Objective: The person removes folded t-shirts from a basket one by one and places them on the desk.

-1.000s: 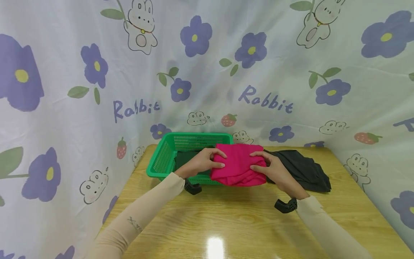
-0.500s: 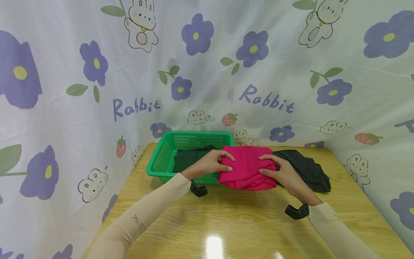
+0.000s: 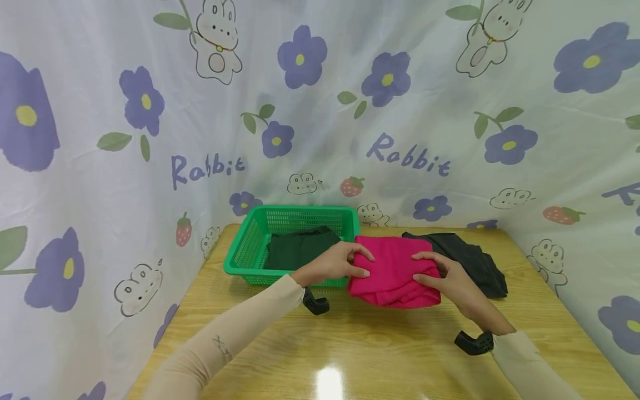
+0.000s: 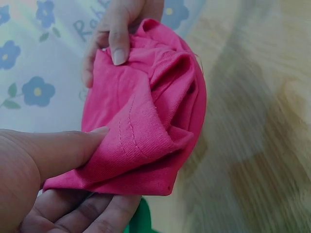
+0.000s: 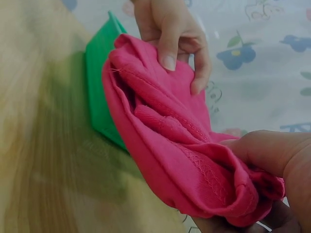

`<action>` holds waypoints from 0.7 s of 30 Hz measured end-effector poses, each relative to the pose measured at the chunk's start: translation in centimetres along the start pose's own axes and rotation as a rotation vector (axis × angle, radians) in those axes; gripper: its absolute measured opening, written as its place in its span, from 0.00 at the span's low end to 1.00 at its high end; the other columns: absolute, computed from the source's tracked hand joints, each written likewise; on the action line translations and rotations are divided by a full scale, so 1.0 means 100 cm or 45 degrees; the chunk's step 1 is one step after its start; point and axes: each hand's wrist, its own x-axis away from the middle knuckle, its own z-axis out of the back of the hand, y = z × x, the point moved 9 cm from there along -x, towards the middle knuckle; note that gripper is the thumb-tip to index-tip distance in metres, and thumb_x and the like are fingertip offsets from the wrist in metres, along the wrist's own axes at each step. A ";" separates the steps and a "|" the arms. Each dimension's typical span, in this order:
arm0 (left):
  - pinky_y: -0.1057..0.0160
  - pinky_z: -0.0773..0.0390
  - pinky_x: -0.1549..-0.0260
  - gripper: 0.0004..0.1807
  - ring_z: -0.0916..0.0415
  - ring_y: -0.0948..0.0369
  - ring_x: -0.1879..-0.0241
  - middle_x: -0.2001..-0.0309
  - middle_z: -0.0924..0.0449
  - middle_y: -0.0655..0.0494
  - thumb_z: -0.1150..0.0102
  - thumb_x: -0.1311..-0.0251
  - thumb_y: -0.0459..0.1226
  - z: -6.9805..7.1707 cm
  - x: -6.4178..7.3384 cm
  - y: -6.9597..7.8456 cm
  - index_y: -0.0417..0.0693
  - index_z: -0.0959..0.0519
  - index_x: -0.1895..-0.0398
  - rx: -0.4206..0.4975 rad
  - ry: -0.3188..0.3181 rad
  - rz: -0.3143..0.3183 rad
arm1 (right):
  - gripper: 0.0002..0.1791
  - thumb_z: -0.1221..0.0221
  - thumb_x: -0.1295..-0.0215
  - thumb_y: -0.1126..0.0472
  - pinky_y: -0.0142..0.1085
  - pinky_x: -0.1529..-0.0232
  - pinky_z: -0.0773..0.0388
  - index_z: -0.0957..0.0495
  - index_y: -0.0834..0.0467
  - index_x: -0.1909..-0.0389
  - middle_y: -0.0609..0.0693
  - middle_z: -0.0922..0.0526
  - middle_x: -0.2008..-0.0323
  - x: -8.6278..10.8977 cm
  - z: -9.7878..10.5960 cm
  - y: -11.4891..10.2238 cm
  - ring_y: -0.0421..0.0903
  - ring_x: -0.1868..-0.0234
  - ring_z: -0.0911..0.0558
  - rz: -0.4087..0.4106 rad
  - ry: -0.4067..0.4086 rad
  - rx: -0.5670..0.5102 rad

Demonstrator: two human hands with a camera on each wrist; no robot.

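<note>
A folded pink garment [image 3: 392,269] with stitched hems is held up in front of me, just right of the green basket. My left hand [image 3: 336,262] grips its left side, thumb on top and fingers underneath, as the left wrist view shows. On the opposite side my right hand [image 3: 452,280] pinches the cloth the same way. Loose folds and layered edges of the garment [image 5: 180,145] face the right wrist camera. Dark green folded cloth [image 3: 297,250] lies inside the green plastic basket [image 3: 235,265].
A black garment [image 3: 475,261] lies loosely on the wooden table [image 3: 280,339] at the right, partly behind the pink one. Behind and to the left hangs a white curtain [image 3: 325,133] printed with flowers and rabbits.
Both hands have carried the pink garment right and slightly toward me, away from over the basket's right side. More of the dark green cloth in the basket now shows.
</note>
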 end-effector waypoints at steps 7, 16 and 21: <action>0.63 0.31 0.72 0.15 0.33 0.62 0.72 0.75 0.26 0.56 0.29 0.36 0.37 -0.018 -0.003 0.004 0.56 0.16 0.46 0.007 -0.036 -0.014 | 0.32 0.29 0.34 0.53 0.40 0.57 0.17 0.26 0.53 0.31 0.60 0.28 0.37 0.011 0.009 0.014 0.56 0.42 0.27 -0.004 0.003 0.011; 0.63 0.22 0.67 0.14 0.21 0.62 0.68 0.68 0.17 0.54 0.28 0.37 0.35 -0.045 -0.011 0.006 0.53 0.16 0.48 0.041 -0.061 -0.012 | 0.33 0.29 0.34 0.54 0.41 0.60 0.17 0.28 0.54 0.30 0.61 0.28 0.38 0.029 0.021 0.037 0.53 0.47 0.25 -0.051 0.001 0.000; 0.66 0.26 0.72 0.15 0.27 0.64 0.73 0.74 0.21 0.56 0.28 0.37 0.35 -0.057 -0.013 0.004 0.53 0.16 0.48 0.016 -0.082 -0.012 | 0.32 0.30 0.34 0.55 0.41 0.60 0.16 0.28 0.55 0.31 0.60 0.30 0.38 0.035 0.024 0.049 0.52 0.49 0.23 -0.045 0.001 -0.001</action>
